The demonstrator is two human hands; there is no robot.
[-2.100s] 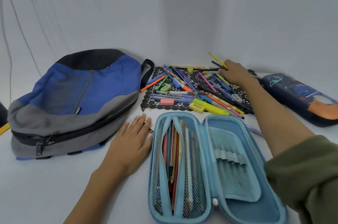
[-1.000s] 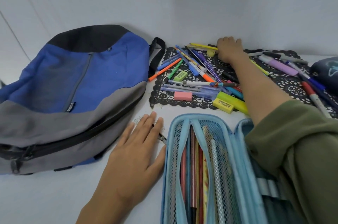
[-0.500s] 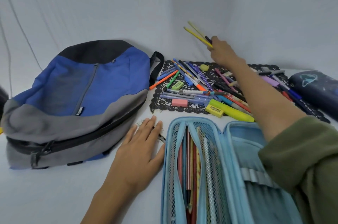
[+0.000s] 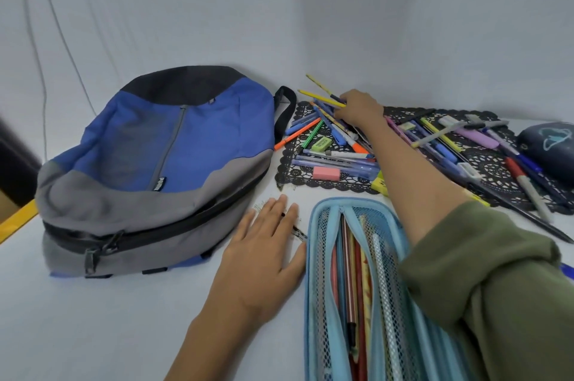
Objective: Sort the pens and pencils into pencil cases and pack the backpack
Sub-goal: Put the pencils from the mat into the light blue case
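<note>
An open light-blue pencil case [image 4: 323, 256] lies in front of me, and its mesh pocket holds several pencils. My left hand [image 4: 264, 256] rests flat on the table beside it, over a small pen-like item. My right hand [image 4: 357, 108] is down at the far left of a black lace mat [image 4: 494, 169], fingers curled round two yellow pencils [image 4: 323, 98] that stick out up and to the left. Several pens, markers and erasers are scattered over the mat. A blue, grey and black backpack [image 4: 155, 169] lies zipped on the left.
A dark navy pencil case [image 4: 549, 147] sits at the right edge past the mat. A pink eraser [image 4: 326, 173] and a green eraser [image 4: 320, 144] lie on the mat's left part. White cloth covers the table and backdrop. Something yellow [image 4: 15, 222] shows at the far left.
My right hand, which had lifted the yellow pencils above the mat, has come back down to the pile on the mat's left side. My left hand has stayed put.
</note>
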